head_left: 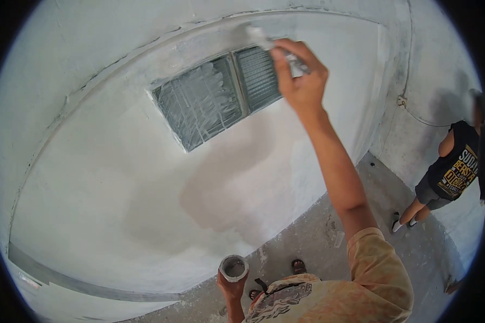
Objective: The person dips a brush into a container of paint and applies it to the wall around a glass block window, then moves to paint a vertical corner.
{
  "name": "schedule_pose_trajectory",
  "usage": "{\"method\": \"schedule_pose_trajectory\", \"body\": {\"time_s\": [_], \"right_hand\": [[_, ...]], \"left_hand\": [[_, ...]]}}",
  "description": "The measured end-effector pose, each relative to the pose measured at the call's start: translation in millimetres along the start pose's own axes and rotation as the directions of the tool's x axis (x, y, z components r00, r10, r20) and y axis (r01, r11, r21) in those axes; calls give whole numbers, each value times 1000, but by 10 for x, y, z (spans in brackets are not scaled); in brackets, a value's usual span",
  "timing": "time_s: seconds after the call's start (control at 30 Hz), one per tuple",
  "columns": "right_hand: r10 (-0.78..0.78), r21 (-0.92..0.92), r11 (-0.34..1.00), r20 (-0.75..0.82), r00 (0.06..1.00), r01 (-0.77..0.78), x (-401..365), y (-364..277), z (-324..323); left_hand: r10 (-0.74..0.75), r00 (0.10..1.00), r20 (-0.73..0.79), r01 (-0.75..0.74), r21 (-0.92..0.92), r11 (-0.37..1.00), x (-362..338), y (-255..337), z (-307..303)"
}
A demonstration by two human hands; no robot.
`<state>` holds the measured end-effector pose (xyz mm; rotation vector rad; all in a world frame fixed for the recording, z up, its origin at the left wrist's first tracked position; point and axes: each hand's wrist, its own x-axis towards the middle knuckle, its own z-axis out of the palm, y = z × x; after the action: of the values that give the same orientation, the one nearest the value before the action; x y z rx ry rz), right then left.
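My right hand (305, 78) is raised high, its fingers closed round the handle of a paintbrush (261, 39). The white-coated bristles point left and overlap the wall just above the window (202, 99). White streaks smear the window's left pane, while the right pane shows ribbed glass. Down near my waist, my left hand (232, 288) grips a small round paint pot (234, 268) with a pale, crusted rim. Its inside looks grey, and its mouth faces up.
A white-painted wall (91, 194) spans the view, with a rough ledge line above the window. Another person in a black sleeveless shirt (458, 161) stands at the right wall. A cable runs from a wall socket (401, 100). The floor (312, 237) is grey concrete.
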<state>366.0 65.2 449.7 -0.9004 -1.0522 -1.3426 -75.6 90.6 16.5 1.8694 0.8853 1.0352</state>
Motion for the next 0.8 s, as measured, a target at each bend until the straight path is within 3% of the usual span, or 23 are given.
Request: {"method": "schedule_pose_trajectory", "body": {"time_s": [0.17, 0.23, 0.27, 0.33, 0.37, 0.43, 0.53, 0.6, 0.63, 0.7, 0.73, 0.8], "right_hand": [[-80, 97, 993, 117, 990, 68, 9, -524, 154], [-123, 393, 917, 114, 986, 69, 36, -585, 153], [-119, 393, 917, 114, 986, 65, 0, -559, 158], [94, 432, 895, 65, 993, -113, -53, -478, 150], [286, 437, 847, 105, 952, -303, -59, -442, 74], [423, 365, 833, 64, 904, -415, -44, -153, 33], [521, 484, 749, -10, 853, -452, 9, 272, -96], [457, 311, 863, -145, 878, -398, 59, 437, -252], [455, 317, 862, -140, 879, -396, 80, 511, -322], [210, 61, 978, -193, 959, -202, 102, 633, -433], [211, 61, 977, -193, 958, -202, 102, 685, -457], [89, -162, 981, -123, 988, -108, 121, 722, -502]], "left_hand": [[-13, 999, 41, 12, 6, 1000, -20, 0, 6], [-13, 998, 63, 15, -44, 999, -15, -22, 7], [-15, 998, 64, 18, -41, 999, -25, -27, -15], [-3, 997, 77, 1, 26, 1000, -21, -17, -38], [-6, 997, 73, 4, 23, 1000, -15, -6, -41], [-10, 997, 73, 10, 8, 1000, -13, 12, -80], [10, 999, 36, -11, 23, 1000, -27, -37, -118], [-14, 999, 34, 13, 25, 1000, -17, 10, -147], [-39, 999, 38, 38, 30, 999, -19, 32, -151], [-37, 999, 38, 35, 30, 999, -27, -10, -142], [-32, 998, 46, 30, 33, 999, -27, -28, -148], [-38, 998, 42, 35, 61, 998, -36, -5, -143]]}}
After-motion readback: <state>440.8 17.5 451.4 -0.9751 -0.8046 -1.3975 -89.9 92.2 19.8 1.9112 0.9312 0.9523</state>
